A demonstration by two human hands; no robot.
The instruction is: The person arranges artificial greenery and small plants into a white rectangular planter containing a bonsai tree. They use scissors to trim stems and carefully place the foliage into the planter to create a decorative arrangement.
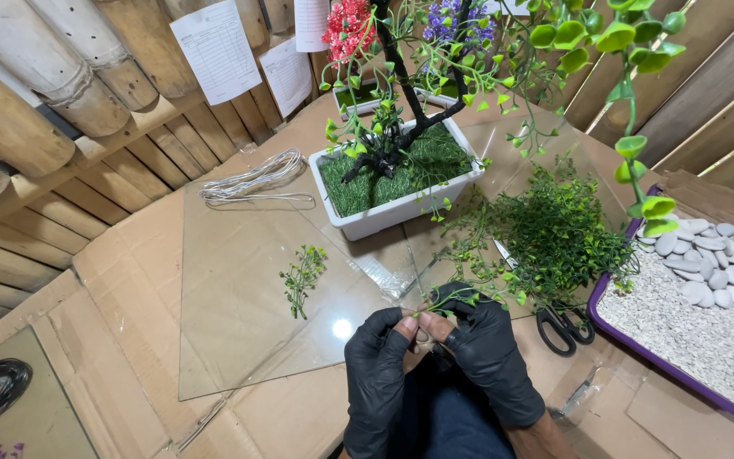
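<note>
Both my hands wear black gloves and meet at the near edge of the table. My left hand (381, 348) and my right hand (479, 340) pinch together the thin stem of a small green leafy sprig (459, 297) between their fingertips. The sprig runs up and right toward a heap of loose green foliage (554, 234). Beyond my hands stands a white rectangular planter (401, 208) with fake grass and a dark-branched artificial tree (409, 102) bearing green leaves and red and purple blossoms.
A small cut sprig (302, 276) lies on a clear glass sheet (239, 340) over cardboard. Black-handled scissors (564, 327) lie right of my hands. A purple tray (690, 374) holds white gravel and pebbles. A coil of silver wire (252, 178) lies at the back left.
</note>
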